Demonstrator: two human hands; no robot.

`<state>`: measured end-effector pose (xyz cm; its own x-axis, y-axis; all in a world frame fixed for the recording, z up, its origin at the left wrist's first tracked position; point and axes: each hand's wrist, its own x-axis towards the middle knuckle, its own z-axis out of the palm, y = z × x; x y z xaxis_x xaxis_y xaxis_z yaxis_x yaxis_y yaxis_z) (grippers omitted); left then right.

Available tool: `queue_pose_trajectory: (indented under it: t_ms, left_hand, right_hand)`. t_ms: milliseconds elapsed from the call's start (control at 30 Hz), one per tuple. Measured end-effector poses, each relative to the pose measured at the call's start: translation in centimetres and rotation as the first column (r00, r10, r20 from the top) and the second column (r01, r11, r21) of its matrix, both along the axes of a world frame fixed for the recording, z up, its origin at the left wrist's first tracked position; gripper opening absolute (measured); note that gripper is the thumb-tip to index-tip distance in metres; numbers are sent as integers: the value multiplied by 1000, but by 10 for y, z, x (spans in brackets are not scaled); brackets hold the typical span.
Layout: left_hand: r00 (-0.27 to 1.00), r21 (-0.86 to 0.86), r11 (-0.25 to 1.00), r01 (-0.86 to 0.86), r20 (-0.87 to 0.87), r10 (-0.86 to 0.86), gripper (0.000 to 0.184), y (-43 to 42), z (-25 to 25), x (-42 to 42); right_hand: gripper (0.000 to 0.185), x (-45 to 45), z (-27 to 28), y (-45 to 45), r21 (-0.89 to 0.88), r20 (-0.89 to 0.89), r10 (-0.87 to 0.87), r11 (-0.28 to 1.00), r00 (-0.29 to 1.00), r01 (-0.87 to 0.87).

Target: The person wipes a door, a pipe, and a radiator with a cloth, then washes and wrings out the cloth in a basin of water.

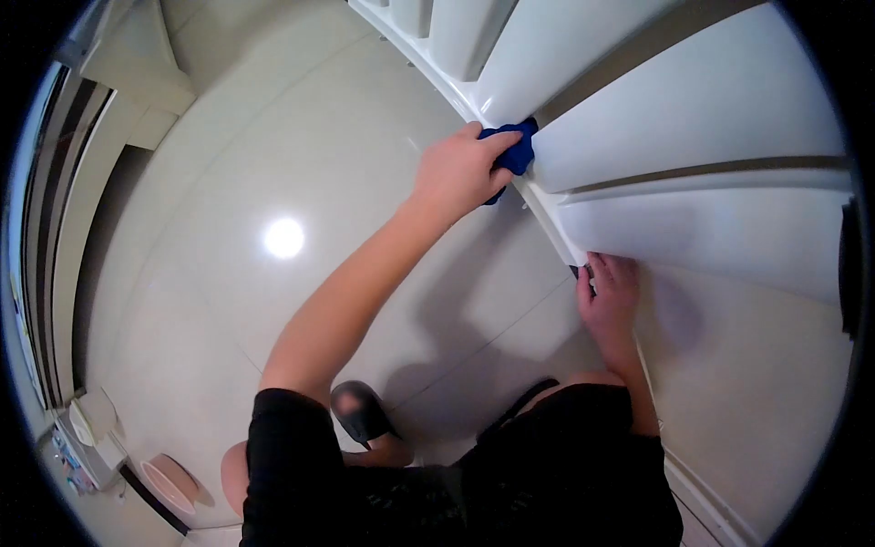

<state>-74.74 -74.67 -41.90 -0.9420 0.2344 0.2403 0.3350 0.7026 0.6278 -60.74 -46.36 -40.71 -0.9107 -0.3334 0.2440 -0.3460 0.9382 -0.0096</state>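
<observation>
A dark blue cloth (pixel 516 155) is bunched under the fingers of my left hand (pixel 458 171), which presses it against the lower edge of a white slatted panel (pixel 684 100). The arm reaches up and across the floor. My right hand (pixel 609 290) is at the near bottom corner of the same panel, its fingertips curled onto the edge beside a small dark piece (pixel 583 273). What those fingers hold, if anything, is too small to make out.
Pale glossy floor tiles (pixel 228 301) carry a bright light reflection. A pink basin (pixel 170 483) stands at the lower left, near a white object (pixel 93 417). A dark slipper (pixel 363 410) is on one foot. The wall (pixel 747 365) runs along the right.
</observation>
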Motion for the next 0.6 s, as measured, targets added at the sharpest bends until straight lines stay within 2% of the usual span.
queue_pose_trajectory:
  t_ms: [133,233,300,433,533,600]
  left_hand:
    - [999,-123,992,34,-11,-35,47,-9,3,4]
    - [998,-167,984,67,12,-66,50,-17,7,5]
    - [996,-203,975,94,32,-89,53,-22,11,5]
    - [991,-178,975,131,-10,-135,59,-23,12,2]
    - [987,-158,974,161,14,-161,62,-16,7,-1]
    - [982,-232,955,187,18,-188,62,-21,6,0]
  right_hand:
    - [30,0,3,3,-12,82,-34,999,996,35]
    - [30,0,1,4,-47,70,-27,998,997,30]
    - [31,2,1,5,-4,71,-45,999,996,46]
    - [34,0,4,-4,11,98,-77,997,992,76]
    - [34,-1,3,-7,-49,217,-174,981,961,188]
    - [32,-2,4,-11,-4,226,-216,975,950,222]
